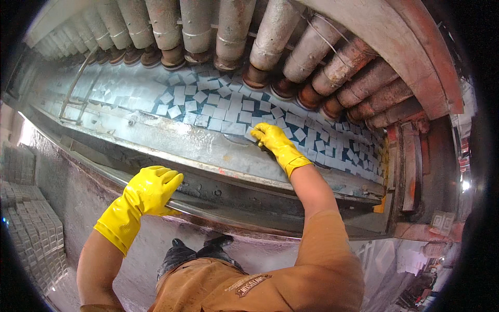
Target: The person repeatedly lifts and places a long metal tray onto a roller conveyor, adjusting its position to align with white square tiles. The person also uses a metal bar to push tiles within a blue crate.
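Small pale square tiles (232,128) lie scattered and partly crowded together on a wet, dark belt (179,117). My right hand (271,138), in a yellow rubber glove, reaches over the near side of the belt. Its fingers are bent and pressed at a tile (253,132) on the near edge of the spread; part of that tile is hidden beneath them. My left hand (152,191), also in a yellow glove, closes over the metal rail (189,210) along the machine's front, fingers on top and thumb below.
A row of thick, grimy cylinders (234,34) with rusty lower ends hangs low over the belt's far side. A metal ledge (171,136) runs along the near side. A bent rod (73,86) stands at left. Stacked tiles (39,236) stand on the floor at left.
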Demonstrator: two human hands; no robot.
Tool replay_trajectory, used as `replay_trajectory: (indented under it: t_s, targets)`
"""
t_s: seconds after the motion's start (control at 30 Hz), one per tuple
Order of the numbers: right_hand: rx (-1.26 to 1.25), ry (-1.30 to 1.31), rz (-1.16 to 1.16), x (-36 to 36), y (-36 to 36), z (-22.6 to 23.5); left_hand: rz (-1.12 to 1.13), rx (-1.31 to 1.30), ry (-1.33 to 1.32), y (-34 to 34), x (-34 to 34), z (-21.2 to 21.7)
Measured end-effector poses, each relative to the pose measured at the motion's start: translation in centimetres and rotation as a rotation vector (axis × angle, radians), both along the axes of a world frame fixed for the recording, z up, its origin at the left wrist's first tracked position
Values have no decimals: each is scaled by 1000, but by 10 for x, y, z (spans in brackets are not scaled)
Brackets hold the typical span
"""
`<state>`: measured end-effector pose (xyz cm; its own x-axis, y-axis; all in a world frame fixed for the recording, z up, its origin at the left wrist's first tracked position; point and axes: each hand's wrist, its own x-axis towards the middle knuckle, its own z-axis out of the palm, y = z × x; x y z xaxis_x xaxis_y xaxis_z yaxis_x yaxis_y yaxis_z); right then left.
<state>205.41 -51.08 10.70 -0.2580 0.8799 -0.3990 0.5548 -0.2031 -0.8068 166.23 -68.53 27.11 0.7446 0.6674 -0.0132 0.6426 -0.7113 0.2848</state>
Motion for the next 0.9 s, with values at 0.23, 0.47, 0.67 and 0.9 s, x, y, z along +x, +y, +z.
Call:
replay_trajectory:
  t_s: [0.23,0.47,0.67,0.9]
  targets:
    - [412,-503,272,10,14,-23,1,-3,17,1,-3,-1]
    - [601,-801,182,20,7,-33,6,2,9,3,-5,-2]
    - [664,-840,256,24,7,-48,15,-12,16,8,-6,4]
    - [542,-922,239,10,-9,20,17,19,-5,12,-10,10]
